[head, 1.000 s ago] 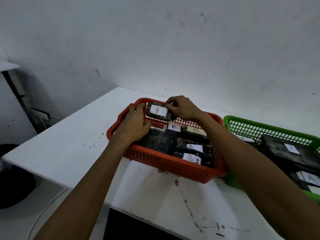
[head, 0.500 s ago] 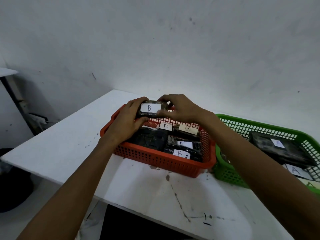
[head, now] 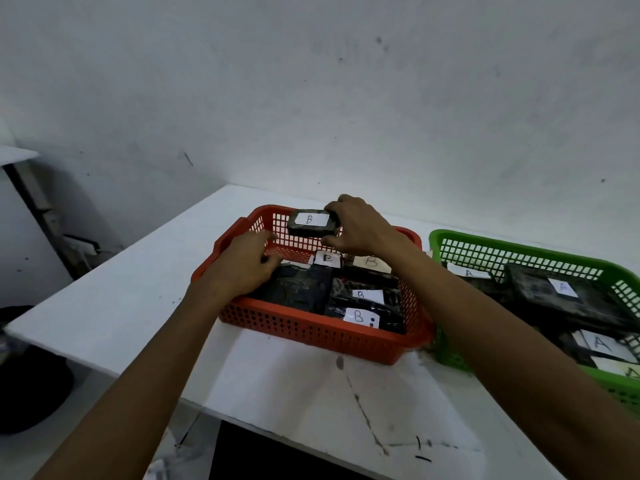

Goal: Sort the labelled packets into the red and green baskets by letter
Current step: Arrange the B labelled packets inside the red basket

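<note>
A dark packet labelled B [head: 311,223] hangs above the far side of the red basket [head: 311,336], pinched at its right end by my right hand [head: 360,225]. My left hand [head: 244,268] is off that packet and lies over a large dark packet [head: 298,289] inside the basket, fingers loosely bent. Several more dark packets with B labels [head: 360,316] lie flat in the red basket. The green basket [head: 519,252] to the right holds dark packets labelled A [head: 562,289].
Both baskets stand side by side on a white table [head: 121,296] against a grey wall. The table's left edge drops to a floor with a dark round object [head: 31,393]. Dark marks streak the table surface near me.
My left hand has let go of the B packet and dropped onto the packets in the red basket. My right hand alone now holds the packet above the basket's far side.
</note>
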